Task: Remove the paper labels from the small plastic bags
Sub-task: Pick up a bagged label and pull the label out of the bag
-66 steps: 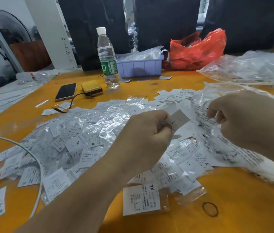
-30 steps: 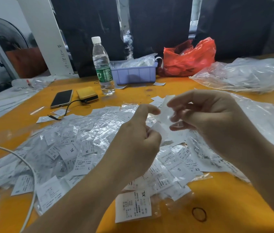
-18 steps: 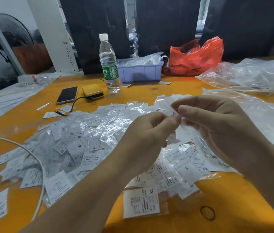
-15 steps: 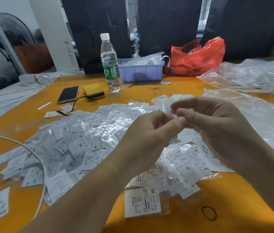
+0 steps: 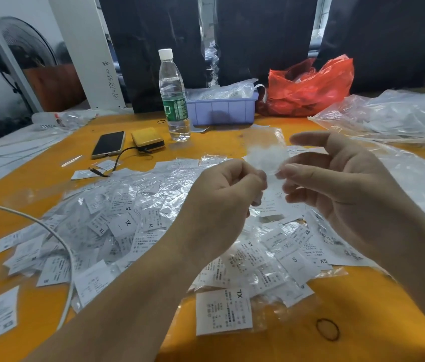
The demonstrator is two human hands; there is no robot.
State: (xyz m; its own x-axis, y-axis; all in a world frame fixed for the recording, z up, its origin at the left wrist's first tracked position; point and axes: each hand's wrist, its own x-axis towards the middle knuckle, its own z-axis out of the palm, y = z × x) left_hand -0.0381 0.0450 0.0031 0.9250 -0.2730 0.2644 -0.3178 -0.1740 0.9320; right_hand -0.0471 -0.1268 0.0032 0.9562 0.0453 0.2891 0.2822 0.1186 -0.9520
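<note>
Small plastic bag (image 5: 265, 155), blurred, held above surface (image 5: 206, 147) middle between both hands. Left hand (image 5: 222, 199) grip closed, pinching bag's lower edge. Right hand (image 5: 336, 184) fingers loosely extended, fingertips at bag's right edge; pinch unclear. Labelled-bag pile (image 5: 133, 220) beneath. Water bottle (image 5: 173, 97) near far edge.

A small packing workroom: an orange worktable (image 5: 362, 309) heaped with clear bagged size labels (image 5: 133, 220), a lilac plastic parts bin (image 5: 222, 111) at twelve o'clock.
</note>
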